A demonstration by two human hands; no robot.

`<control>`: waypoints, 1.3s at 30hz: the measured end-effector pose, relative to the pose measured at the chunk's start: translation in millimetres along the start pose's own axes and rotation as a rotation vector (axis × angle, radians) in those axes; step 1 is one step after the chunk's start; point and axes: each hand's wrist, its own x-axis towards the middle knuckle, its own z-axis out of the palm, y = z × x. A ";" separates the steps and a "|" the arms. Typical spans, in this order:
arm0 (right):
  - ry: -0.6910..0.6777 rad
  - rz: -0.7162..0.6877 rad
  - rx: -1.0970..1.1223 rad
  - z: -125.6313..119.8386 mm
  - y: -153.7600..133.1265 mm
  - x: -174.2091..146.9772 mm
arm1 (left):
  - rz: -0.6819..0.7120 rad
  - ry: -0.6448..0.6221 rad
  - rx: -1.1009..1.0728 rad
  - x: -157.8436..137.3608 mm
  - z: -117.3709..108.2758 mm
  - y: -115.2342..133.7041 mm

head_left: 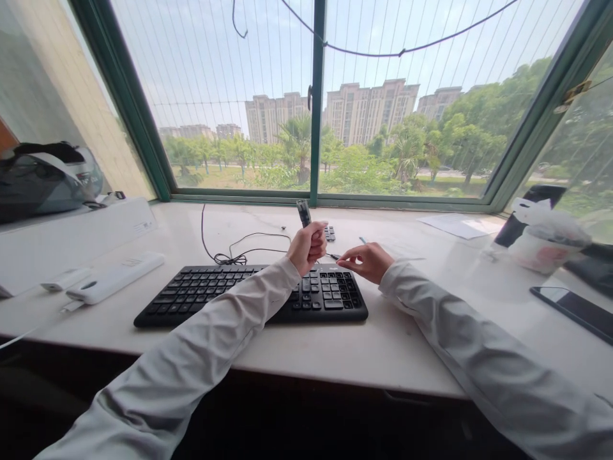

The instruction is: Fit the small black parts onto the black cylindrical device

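My left hand [309, 248] is closed in a fist above the black keyboard [191, 294]. Out of its top sticks a dark, partly see-through, narrow object [303, 213], whose kind I cannot make out. Beyond the keyboard's right back corner, my right hand [368, 262] pinches a thin, dark-tipped stick [332, 257]; a small blue end [363, 240] shows behind its fingers. The number pad [335, 294] seems to have bare key sockets along its top and right side. Several loose black keycaps [330, 232] lie on the table behind my left hand.
A black cable [230, 259] lies coiled behind the keyboard. On the left are a white power strip [117, 278] and a white box [96, 236] bearing a dark bag [48, 179]. To the right lie a phone [575, 312], papers [460, 225] and a plastic-wrapped tub [546, 243].
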 end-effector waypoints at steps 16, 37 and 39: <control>0.007 0.062 -0.166 10.2 9.9 0.8 | -0.086 -0.228 0.360 -2.1 20.6 -31.3; -0.050 0.113 -0.373 4.2 -2.5 0.9 | -0.024 -0.377 0.707 2.7 15.8 -27.9; -0.054 0.106 -0.375 3.9 -3.5 0.9 | -0.017 -0.370 0.707 2.9 15.7 -28.2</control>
